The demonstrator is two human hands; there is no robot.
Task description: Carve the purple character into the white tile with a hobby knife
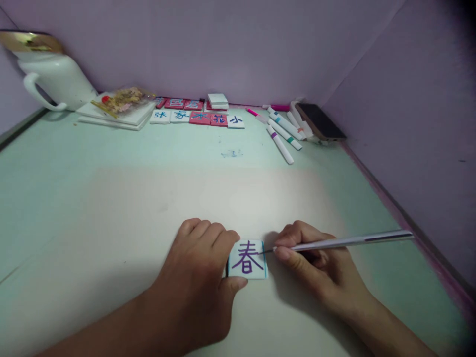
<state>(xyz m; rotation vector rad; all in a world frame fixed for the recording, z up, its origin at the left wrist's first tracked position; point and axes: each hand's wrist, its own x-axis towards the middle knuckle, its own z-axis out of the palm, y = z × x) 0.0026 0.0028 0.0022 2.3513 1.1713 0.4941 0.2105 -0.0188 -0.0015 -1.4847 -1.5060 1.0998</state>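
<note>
A small white square tile (233,273) with a purple Chinese character lies on the table in front of me; a blue line runs down its right side. My left hand (208,272) grips the tile by its left part, index finger at the top edge and thumb at the bottom. Between thumb and fingers, my right hand (316,263) holds a slim silver pen-like tool (353,241), its shaft pointing off to the right. The tool's thin dark tip reaches the right part of the character; whether it touches the surface I cannot tell.
At the back stand rows of red and white character tiles (200,117), a short stack of tiles (217,99), and white boards (111,119) under a plastic packet (126,101). Several markers (280,144) and a phone (320,121) lie back right. A white jug (55,74) stands back left. Purple walls (238,44) enclose the table.
</note>
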